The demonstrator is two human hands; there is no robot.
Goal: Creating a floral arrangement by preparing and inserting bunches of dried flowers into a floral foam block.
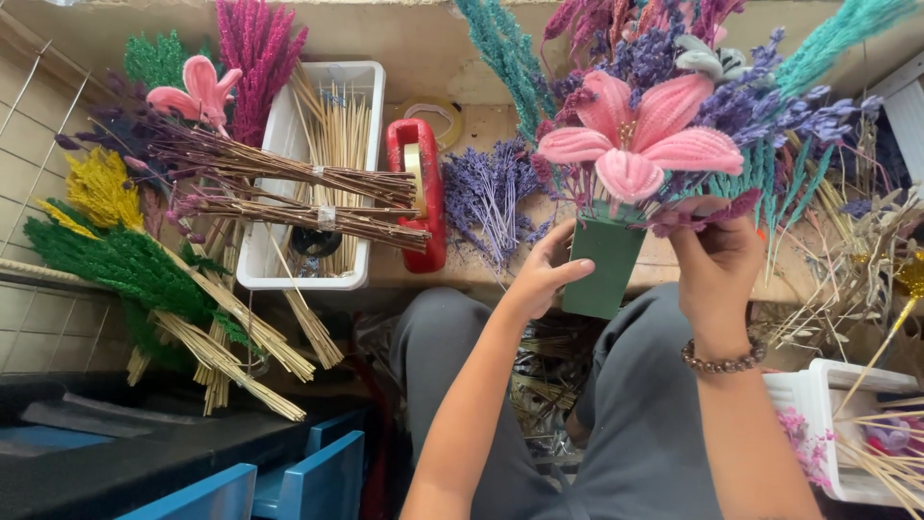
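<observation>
A person sits at a cluttered workbench, grey-trousered knees showing at the bottom centre of the frame, and holds up a dark green block [603,267] just right of centre. The left hand [542,274] cups the block's left side, thumb laid across its front and fingers wrapped behind. The right hand [714,265], a beaded bracelet [723,362] on its wrist, is raised at the block's upper right, its fingers closed among the stems there, seemingly pinching a dark purple sprig [701,214], though the exact stem is hard to pick out. Rising out of the block is a full arrangement: a large pink fuzzy lily [630,140] at the front, lavender sprigs [770,106] and teal plumes [505,53] fanning behind it toward the top of the frame. On the bench behind, at centre, a red tape dispenser [419,188] lies beside a loose bunch of lavender [486,197]. To the left of it stands a white plastic bin [279,173] full of pale sticks, with taped bundles of dark twigs [289,188] lying across its top. Further left lie green dried grasses [120,265], a yellow tuft [96,188], a magenta plume [255,58] and a smaller pink lily [197,91]. At lower right a white tray [828,385] holds more sticks.
</observation>
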